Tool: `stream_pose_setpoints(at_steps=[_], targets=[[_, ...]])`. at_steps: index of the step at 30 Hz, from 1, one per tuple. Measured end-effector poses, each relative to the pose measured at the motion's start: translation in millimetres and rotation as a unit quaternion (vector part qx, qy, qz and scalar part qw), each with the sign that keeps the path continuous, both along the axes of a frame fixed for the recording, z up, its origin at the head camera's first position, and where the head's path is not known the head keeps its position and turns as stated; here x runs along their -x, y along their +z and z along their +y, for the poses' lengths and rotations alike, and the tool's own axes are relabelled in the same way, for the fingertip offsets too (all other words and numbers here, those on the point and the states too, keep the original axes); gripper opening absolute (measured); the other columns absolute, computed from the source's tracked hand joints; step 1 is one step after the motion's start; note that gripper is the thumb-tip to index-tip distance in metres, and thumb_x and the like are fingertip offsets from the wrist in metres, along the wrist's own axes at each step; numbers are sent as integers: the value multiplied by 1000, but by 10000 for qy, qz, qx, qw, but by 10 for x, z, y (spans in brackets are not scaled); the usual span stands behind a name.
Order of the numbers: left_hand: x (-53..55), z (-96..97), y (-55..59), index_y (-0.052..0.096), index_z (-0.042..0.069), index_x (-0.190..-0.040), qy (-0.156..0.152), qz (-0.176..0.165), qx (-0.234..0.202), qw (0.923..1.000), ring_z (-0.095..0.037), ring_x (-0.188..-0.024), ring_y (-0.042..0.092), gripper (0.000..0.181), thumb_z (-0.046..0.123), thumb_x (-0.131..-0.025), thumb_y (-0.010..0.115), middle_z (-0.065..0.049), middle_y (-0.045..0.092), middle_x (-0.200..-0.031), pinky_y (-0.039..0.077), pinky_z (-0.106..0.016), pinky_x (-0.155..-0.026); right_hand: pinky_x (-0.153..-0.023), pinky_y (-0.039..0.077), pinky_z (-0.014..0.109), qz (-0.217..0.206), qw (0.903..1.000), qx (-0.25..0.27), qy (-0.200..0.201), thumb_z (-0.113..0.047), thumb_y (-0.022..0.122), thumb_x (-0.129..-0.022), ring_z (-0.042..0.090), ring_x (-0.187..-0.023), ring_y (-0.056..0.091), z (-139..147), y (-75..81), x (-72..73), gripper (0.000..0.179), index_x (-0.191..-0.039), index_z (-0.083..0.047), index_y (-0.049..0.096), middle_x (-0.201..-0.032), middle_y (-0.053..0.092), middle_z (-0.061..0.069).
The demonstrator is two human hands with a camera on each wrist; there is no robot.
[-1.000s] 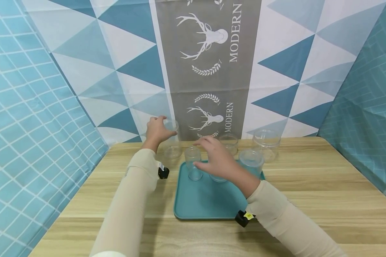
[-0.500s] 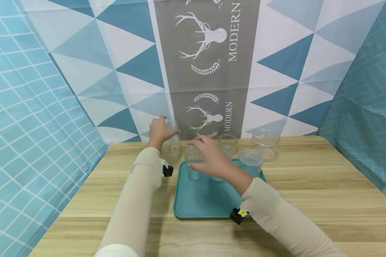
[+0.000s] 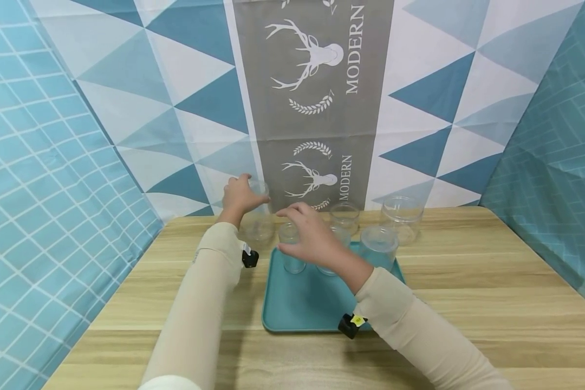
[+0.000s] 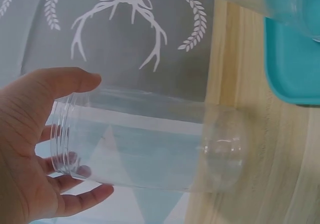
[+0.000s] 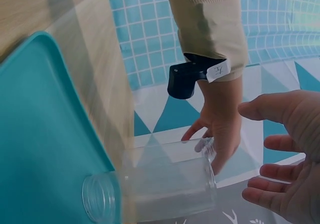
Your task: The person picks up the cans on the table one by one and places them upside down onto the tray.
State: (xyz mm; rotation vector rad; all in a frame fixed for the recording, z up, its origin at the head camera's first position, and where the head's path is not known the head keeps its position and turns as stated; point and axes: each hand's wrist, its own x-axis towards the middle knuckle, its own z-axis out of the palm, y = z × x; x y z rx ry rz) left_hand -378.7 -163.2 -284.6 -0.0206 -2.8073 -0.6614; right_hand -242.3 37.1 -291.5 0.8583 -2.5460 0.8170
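At the back left of the wooden table, my left hand [image 3: 239, 196] grips a tall clear jar [image 4: 145, 139] near its threaded mouth. In the left wrist view, the thumb lies along one side, and some fingertips show through the plastic or glass. The jar stands with its base on the wood. My right hand [image 3: 308, 230] hovers over the teal tray [image 3: 292, 319], thumb and fingers spread and bent. Beneath it stands a smaller clear jar [image 3: 292, 262]; the right wrist view shows a gap between this jar [image 5: 170, 189] and the fingers.
Another clear jar [image 3: 340, 236] is partly hidden behind my right hand, and a wider one [image 3: 379, 249] stands at the tray's right. Behind the tray are two more clear containers, a short one [image 3: 345, 216] and a large one [image 3: 402, 219]. Patterned cloth [image 3: 312, 130] rises along the table's back edge.
My right hand has drifted left across the tray toward the smaller jar. My left hand has shifted slightly right and back, the tall jar ending a little further left.
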Motion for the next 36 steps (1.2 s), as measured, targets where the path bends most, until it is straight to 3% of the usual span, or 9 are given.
stream_pose_setpoints(at_steps=[7,17,23,30,36], targets=[[-72,-46,98,39,11,-147,-326,-309,89,9990,-46,-118,46,88,44,-75,76,-27,39,-139,47,-57,-90,-93,49,43,-223,9993,277,-102,-24,82,-78,27,-113,55,-52,-26,1,57,-129,-9,60,-127,53,10],[-218,-98,204,43,12,-147,-911,-795,548,9911,-46,-130,36,82,34,-75,77,-28,36,-145,41,-60,-98,-78,52,38,-729,9943,772,-76,-26,79,-81,25,-105,58,-110,-53,-19,54,-130,-13,60,-126,53,7],[-304,-126,253,51,11,-140,-965,-878,632,9894,-43,-126,40,76,34,-74,80,-26,42,-140,43,-58,-97,-80,53,38,-969,9910,923,8,-25,79,-82,29,-108,58,-145,-74,-55,53,-130,-12,60,-128,52,10],[-382,-180,280,51,12,-140,-1082,-969,588,9877,-42,-124,39,75,32,-74,80,-26,39,-141,45,-57,-93,-81,54,38,-1054,9896,983,46,-25,79,-82,29,-105,60,-173,-101,-98,52,-129,-10,60,-126,54,11],[-421,-255,267,50,15,-140,-1176,-1080,491,9859,-40,-113,46,74,32,-75,80,-28,31,-145,52,-49,-77,-82,55,33,-1213,9849,1226,133,-24,79,-82,30,-104,61,-177,-140,-141,49,-125,-10,62,-126,52,11]])
